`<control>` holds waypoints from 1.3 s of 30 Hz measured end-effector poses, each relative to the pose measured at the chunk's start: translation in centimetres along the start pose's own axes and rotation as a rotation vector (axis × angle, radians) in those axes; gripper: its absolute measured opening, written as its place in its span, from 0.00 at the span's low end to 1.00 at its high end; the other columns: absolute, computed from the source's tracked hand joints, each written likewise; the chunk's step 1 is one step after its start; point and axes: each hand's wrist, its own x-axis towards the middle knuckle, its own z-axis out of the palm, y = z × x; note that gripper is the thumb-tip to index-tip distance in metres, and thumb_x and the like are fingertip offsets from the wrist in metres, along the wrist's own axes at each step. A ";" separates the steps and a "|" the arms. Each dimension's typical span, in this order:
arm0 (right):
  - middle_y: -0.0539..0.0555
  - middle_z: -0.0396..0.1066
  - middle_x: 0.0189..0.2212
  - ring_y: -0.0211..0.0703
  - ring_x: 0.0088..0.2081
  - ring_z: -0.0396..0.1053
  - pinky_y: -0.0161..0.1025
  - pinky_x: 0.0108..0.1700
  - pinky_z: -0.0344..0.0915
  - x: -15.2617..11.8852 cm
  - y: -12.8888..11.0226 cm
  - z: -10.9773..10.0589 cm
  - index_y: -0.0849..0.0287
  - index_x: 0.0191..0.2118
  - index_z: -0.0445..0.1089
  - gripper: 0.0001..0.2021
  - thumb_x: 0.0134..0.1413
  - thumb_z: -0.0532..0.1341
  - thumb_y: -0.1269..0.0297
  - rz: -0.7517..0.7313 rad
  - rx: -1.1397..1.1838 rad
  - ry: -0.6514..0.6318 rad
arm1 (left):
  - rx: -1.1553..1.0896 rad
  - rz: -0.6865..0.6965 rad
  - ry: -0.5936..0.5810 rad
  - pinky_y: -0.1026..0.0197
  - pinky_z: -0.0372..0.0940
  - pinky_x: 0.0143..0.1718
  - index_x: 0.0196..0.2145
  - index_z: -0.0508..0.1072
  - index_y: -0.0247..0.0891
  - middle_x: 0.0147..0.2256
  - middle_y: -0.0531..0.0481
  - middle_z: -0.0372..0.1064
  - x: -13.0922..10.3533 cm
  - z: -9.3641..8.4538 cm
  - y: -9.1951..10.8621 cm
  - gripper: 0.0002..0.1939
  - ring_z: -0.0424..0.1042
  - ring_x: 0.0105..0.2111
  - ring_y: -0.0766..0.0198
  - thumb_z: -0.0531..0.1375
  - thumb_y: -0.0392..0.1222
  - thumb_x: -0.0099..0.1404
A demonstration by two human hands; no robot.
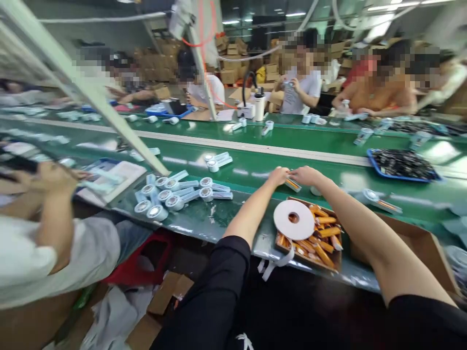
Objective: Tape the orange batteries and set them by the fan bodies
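Both arms reach forward over the green conveyor. My left hand (279, 175) and my right hand (305, 175) meet at a light-blue handheld fan body (293, 185), with an orange strip showing in its handle. The fingers of both are closed round it, though their tips are partly hidden. Just below my hands, a roll of white tape (279, 221) lies on a shallow cardboard box of orange-wrapped battery cells (324, 243). Another fan body (381, 201), its handle showing orange, lies to the right of my right forearm.
Several light-blue fan bodies (175, 200) are grouped on the left of the bench. A blue tray of small black parts (403, 164) sits on the right. An open cardboard box (408, 243) stands by my right arm. A co-worker's arm (54, 214) is close on the left; others sit opposite.
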 end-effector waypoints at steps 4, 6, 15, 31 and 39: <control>0.55 0.82 0.51 0.51 0.52 0.78 0.41 0.56 0.69 -4.1 0.6 -0.4 0.49 0.59 0.78 0.19 0.65 0.63 0.55 0.022 0.138 0.096 | 0.003 0.042 0.022 0.43 0.70 0.57 0.56 0.73 0.38 0.57 0.41 0.70 0.1 0.2 0.5 0.18 0.72 0.55 0.53 0.62 0.50 0.74; 0.53 0.82 0.50 0.50 0.51 0.79 0.40 0.55 0.70 -6.1 0.0 -0.1 0.48 0.58 0.78 0.18 0.66 0.62 0.56 0.009 0.191 0.148 | 0.008 0.040 0.024 0.44 0.71 0.56 0.54 0.74 0.37 0.55 0.42 0.71 0.1 0.3 0.8 0.17 0.73 0.53 0.54 0.62 0.49 0.73; 0.55 0.82 0.49 0.47 0.49 0.79 0.43 0.55 0.73 -19.5 -2.2 2.1 0.55 0.52 0.80 0.14 0.68 0.61 0.60 -0.151 0.649 0.604 | -0.033 0.151 0.111 0.45 0.52 0.69 0.59 0.68 0.31 0.64 0.36 0.65 -3.6 -1.4 4.9 0.18 0.58 0.67 0.53 0.57 0.40 0.75; 0.47 0.78 0.26 0.38 0.24 0.73 0.35 0.30 0.70 -27.8 -11.4 11.8 0.55 0.55 0.76 0.20 0.64 0.65 0.49 -0.046 1.325 0.162 | -0.038 0.536 0.370 0.28 0.61 0.66 0.70 0.60 0.56 0.56 0.43 0.73 -26.2 -0.1 2.7 0.42 0.58 0.69 0.38 0.66 0.33 0.63; 0.53 0.83 0.37 0.44 0.37 0.79 0.37 0.41 0.71 -25.9 -7.5 9.1 0.53 0.48 0.81 0.10 0.67 0.63 0.60 -0.311 0.556 0.186 | -0.261 0.193 0.440 0.49 0.82 0.44 0.69 0.61 0.54 0.66 0.40 0.59 -27.4 -0.1 -0.2 0.35 0.69 0.63 0.43 0.66 0.46 0.68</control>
